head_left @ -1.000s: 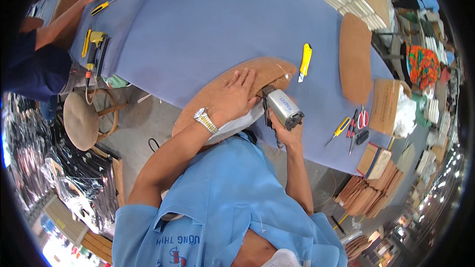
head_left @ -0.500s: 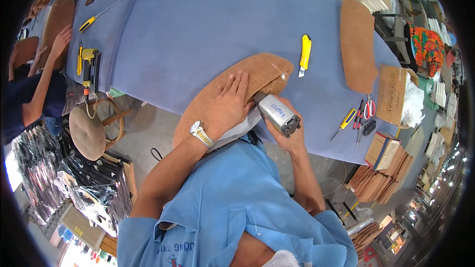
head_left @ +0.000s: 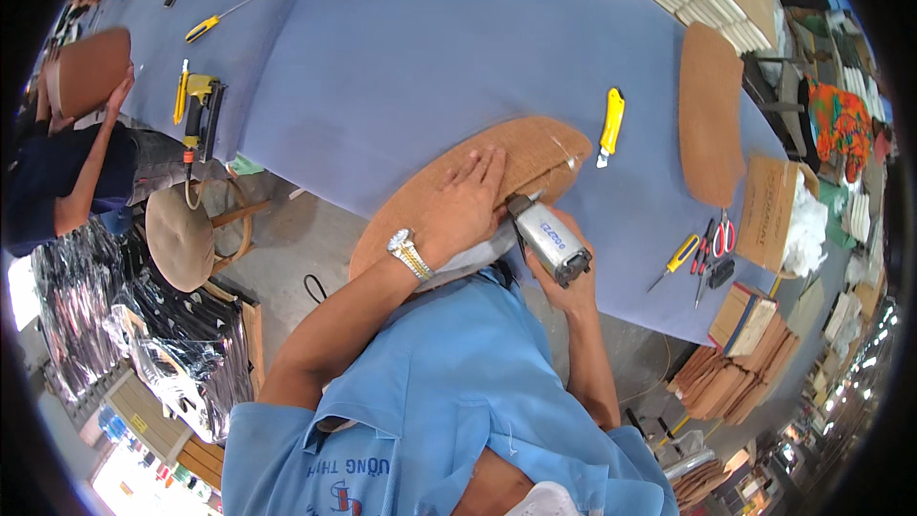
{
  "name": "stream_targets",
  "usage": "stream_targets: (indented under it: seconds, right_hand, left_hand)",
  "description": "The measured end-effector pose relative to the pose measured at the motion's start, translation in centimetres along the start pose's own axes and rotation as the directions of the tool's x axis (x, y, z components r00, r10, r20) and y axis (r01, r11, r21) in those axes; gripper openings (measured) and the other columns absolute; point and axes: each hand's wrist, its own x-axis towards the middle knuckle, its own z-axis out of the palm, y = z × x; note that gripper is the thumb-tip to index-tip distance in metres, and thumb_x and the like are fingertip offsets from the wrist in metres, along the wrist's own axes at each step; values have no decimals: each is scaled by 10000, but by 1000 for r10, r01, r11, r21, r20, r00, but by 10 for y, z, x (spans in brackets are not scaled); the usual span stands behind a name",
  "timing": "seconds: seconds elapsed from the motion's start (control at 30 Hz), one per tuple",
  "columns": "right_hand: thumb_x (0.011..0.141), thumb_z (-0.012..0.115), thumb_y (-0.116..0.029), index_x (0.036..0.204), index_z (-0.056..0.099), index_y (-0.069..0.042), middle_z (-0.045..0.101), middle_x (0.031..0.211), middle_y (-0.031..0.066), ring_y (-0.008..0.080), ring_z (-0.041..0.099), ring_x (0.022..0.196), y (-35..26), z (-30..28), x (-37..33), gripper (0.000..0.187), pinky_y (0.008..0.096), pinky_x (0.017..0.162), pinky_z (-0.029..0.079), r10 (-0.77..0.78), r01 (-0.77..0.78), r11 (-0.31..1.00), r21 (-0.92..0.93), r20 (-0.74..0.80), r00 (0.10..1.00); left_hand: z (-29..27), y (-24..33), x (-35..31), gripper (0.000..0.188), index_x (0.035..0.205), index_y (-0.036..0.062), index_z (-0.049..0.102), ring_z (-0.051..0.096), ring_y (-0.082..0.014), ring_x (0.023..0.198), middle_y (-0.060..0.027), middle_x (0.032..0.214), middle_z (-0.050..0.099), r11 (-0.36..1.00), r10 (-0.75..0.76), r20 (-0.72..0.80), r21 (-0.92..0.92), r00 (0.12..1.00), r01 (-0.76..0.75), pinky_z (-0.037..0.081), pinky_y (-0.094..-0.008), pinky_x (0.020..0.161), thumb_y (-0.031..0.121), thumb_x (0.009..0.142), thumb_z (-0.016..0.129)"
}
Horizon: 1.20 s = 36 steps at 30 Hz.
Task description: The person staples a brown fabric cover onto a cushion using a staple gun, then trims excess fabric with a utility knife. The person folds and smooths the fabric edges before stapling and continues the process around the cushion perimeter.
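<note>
A curved brown fabric-covered panel (head_left: 537, 145) lies at the table's near edge, against my body, with pale material showing along its near side. My left hand (head_left: 466, 213) rests flat on its top, fingers stretched out and held near each other. In my right hand (head_left: 570, 294) is a silver-bodied staple gun (head_left: 551, 237), its nose at the panel's near edge. The gun hides most of my right fingers. What lies directly under the nose cannot be seen.
A yellow utility knife (head_left: 611, 124) lies beyond the panel. To the right are another brown panel (head_left: 712, 119), a screwdriver (head_left: 683, 253), pliers (head_left: 723, 232) and a carton (head_left: 767, 210). At left, another staple gun (head_left: 202, 115) lies near a co-worker's hands (head_left: 119, 94) holding a brown panel (head_left: 93, 67).
The view has shifted slightly. My left hand stays flat on the panel, and my right hand keeps the staple gun at its edge. At left, the co-worker's panel now appears lifted and turned.
</note>
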Motion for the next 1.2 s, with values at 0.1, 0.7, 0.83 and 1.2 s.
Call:
stream_targets:
  seconds: [0.1, 0.7, 0.83, 1.2]
  right_hand:
    - [821, 767, -134, 1359, 615, -21, 726, 1221, 158, 259, 726, 1090, 4, 9, 2, 570, 359, 947, 556, -52, 54, 996, 76, -38, 998]
    - [731, 771, -84, 1201, 649, -109, 739, 1034, 167, 412, 696, 1020, -16, 2, -21, 487, 494, 850, 544, -111, 127, 992, 28, -325, 939]
    - [731, 782, -88, 1248, 639, -116, 742, 1076, 160, 402, 697, 1046, 20, -10, -9, 537, 482, 865, 546, -136, 139, 990, -14, -343, 929]
    - [712, 833, -112, 1280, 617, -122, 748, 1104, 126, 378, 705, 1067, 32, -13, -11, 608, 465, 899, 570, -81, 106, 992, 67, -310, 947]
  left_hand:
    - [0, 1, 6, 850, 1591, -31, 308, 431, -419, 1473, -254, 1597, 433, 998, 5, 1, 59, 1000, -5, 420, -522, 1172, 136, 871, 726]
    - [-15, 30, 30, 755, 1564, -50, 392, 627, -433, 1255, -333, 1380, 610, 938, 302, 140, -221, 943, -267, 482, -444, 1059, 15, 869, 678]
    - [-23, 18, 50, 652, 1597, -6, 367, 524, -349, 1394, -235, 1541, 501, 881, 330, 289, -435, 899, -184, 421, -407, 1143, 207, 1022, 589]
    - [37, -50, 69, 725, 1669, 104, 258, 377, -292, 1510, -113, 1681, 331, 536, 229, 505, -779, 832, 326, 311, -380, 1233, 558, 1115, 365]
